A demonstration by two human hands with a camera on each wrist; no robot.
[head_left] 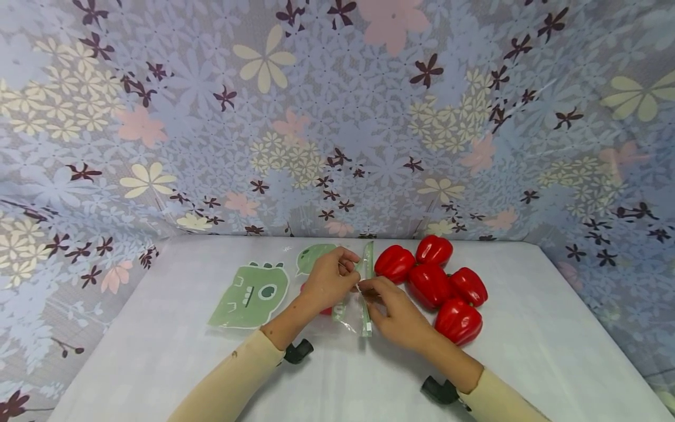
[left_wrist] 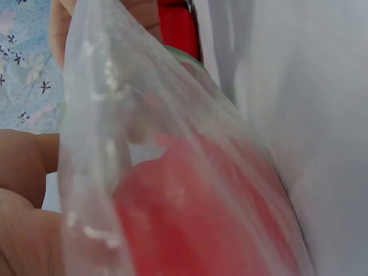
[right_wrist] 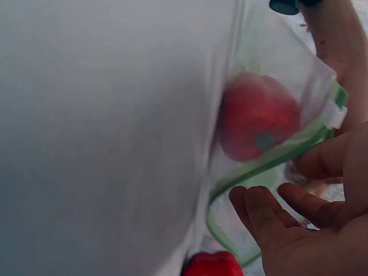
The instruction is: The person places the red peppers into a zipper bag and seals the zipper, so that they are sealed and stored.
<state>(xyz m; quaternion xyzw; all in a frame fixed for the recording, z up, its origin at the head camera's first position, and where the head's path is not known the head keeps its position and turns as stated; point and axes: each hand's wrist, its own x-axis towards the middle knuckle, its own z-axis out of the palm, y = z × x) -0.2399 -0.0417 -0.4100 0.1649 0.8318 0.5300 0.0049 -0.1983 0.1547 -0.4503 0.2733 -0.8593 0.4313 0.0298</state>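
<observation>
A clear zip bag point(head_left: 350, 313) with a green zip strip and a white slider stands on the table, its mouth towards the right. Inside it lies a red bell pepper point(right_wrist: 259, 112), seen blurred through the film in the left wrist view. My left hand point(head_left: 329, 278) pinches the bag's film near the mouth, fingers curled. From the other side, my right hand point(head_left: 398, 313) pinches the mouth's edge between thumb and forefinger, the other fingers extended. Fingertips of both hands nearly meet in the head view. The left hand hides part of the bag and pepper.
Several red bell peppers point(head_left: 429, 285) lie grouped right of the bag, close to the right hand. A flat bag with a green cartoon print point(head_left: 253, 296) lies on the left of the white table point(head_left: 337, 387). Flowered cloth point(head_left: 364, 129) rises behind.
</observation>
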